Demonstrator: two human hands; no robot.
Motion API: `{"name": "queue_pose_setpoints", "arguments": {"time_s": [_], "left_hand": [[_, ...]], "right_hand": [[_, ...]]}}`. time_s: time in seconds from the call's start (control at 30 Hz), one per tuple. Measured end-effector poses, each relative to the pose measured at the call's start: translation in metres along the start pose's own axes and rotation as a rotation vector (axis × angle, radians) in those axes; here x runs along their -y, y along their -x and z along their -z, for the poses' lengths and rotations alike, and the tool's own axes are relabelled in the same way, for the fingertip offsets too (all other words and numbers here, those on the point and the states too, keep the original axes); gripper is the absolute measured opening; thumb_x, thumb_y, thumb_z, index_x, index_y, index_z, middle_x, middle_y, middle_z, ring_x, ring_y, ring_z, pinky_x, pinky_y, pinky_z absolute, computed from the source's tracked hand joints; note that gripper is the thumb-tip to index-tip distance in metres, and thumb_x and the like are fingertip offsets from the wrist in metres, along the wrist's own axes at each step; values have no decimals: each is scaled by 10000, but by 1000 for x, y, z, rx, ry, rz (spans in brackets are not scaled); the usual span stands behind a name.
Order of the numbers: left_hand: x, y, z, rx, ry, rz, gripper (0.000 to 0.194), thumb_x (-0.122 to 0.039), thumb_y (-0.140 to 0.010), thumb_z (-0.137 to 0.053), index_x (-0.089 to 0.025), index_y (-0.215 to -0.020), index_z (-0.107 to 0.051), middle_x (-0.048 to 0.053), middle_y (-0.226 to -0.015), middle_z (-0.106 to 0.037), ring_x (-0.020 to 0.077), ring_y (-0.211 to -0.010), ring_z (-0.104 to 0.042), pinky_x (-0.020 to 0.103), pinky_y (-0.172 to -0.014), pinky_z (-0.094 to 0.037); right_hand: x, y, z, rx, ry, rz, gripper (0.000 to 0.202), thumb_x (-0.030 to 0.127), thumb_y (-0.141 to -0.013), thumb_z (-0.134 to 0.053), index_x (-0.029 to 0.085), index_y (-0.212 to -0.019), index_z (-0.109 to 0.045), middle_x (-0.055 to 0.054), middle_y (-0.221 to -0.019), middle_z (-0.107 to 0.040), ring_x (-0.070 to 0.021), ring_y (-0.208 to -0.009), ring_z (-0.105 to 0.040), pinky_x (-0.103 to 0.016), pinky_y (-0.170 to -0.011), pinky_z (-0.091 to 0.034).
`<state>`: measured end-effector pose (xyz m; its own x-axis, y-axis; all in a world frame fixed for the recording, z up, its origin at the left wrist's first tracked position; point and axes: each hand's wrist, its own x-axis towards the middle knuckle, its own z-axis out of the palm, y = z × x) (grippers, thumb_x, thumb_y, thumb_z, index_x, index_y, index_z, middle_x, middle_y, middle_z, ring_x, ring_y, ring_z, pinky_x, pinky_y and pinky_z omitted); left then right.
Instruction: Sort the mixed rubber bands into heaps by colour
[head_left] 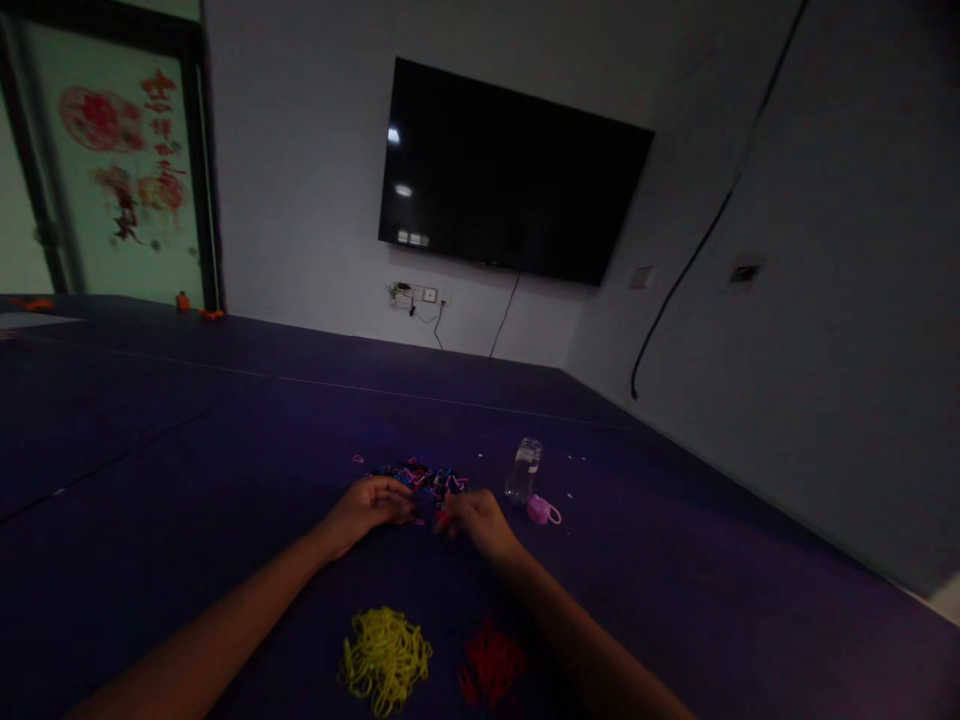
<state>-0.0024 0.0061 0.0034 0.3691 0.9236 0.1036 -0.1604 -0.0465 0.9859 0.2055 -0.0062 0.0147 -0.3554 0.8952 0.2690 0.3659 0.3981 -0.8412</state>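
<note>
A mixed pile of small coloured rubber bands (414,474), dark blue, pink and red, lies on the purple surface between my hands. My left hand (379,502) rests at the pile's left side, its fingers loosely curved and apart, with nothing visible in them. On the right side, my right hand (478,518) pinches something red that looks like rubber bands (444,520); its fingertips are blurred. Closer to me lie a heap of yellow rubber bands (385,660) and, to its right, a smaller heap of red rubber bands (492,664).
A clear bottle (523,472) stands tilted in view right of the pile, beside a pink cap with a loop (540,510). White bits dot the purple surface (675,560). Beyond are a wall-mounted television (510,170), a hanging black cable (690,260) and a glass door (124,170).
</note>
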Motion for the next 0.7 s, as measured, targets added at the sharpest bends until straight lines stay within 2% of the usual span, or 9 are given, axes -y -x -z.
{"name": "queue_pose_setpoints", "arguments": {"time_s": [0.1,0.2,0.27,0.37,0.47,0.57,0.7], "left_hand": [[2,-2,2,12,-19,-9,371,-278,-577,-788,-132,-877,-627,63,-807,-708,184,-733,-665,336,-773,-495],[2,-3,5,29,-27,-8,383,-263,-567,-797,-133,-883,-623,66,-822,-708,186,-750,-667,346,-795,-493],[2,-3,6,40,-23,-5,389,-249,-562,-801,-133,-888,-622,65,-824,-707,187,-755,-669,358,-810,-490],[2,-3,7,52,-18,-3,397,-242,-559,-802,-129,-895,-622,65,-824,-705,191,-762,-669,372,-822,-487],[0,-3,6,56,-17,-4,400,-243,-557,-802,-123,-894,-623,66,-820,-703,191,-753,-669,379,-821,-486],[-1,-3,4,53,-12,0,390,-238,-552,-803,-120,-878,-625,64,-808,-703,182,-731,-666,376,-813,-486],[-2,-2,3,53,-10,1,398,-225,-534,-815,-121,-869,-628,61,-804,-702,177,-727,-663,380,-825,-479]], "right_hand": [[12,2,17,391,-64,-188,429,454,-792,-519,113,-566,-645,-53,-587,-662,-63,-385,-442,-184,-399,-341],[35,8,33,788,-2,-293,288,399,-699,-646,123,-629,-691,-17,-594,-671,-51,-436,-482,-153,-430,-355],[49,11,38,963,59,-361,233,373,-648,-694,142,-672,-712,7,-604,-672,-53,-492,-522,-138,-457,-373],[61,14,39,1024,164,-420,238,370,-569,-749,151,-655,-712,30,-572,-651,-51,-495,-524,-133,-459,-375],[65,17,36,1010,251,-415,243,367,-505,-782,160,-598,-695,52,-514,-611,-49,-464,-502,-134,-428,-357],[68,20,35,994,275,-400,229,373,-497,-782,179,-565,-682,61,-492,-596,-48,-448,-493,-132,-409,-349],[76,23,35,1003,316,-475,262,385,-440,-796,180,-519,-653,51,-492,-610,-59,-435,-513,-137,-397,-370]]}}
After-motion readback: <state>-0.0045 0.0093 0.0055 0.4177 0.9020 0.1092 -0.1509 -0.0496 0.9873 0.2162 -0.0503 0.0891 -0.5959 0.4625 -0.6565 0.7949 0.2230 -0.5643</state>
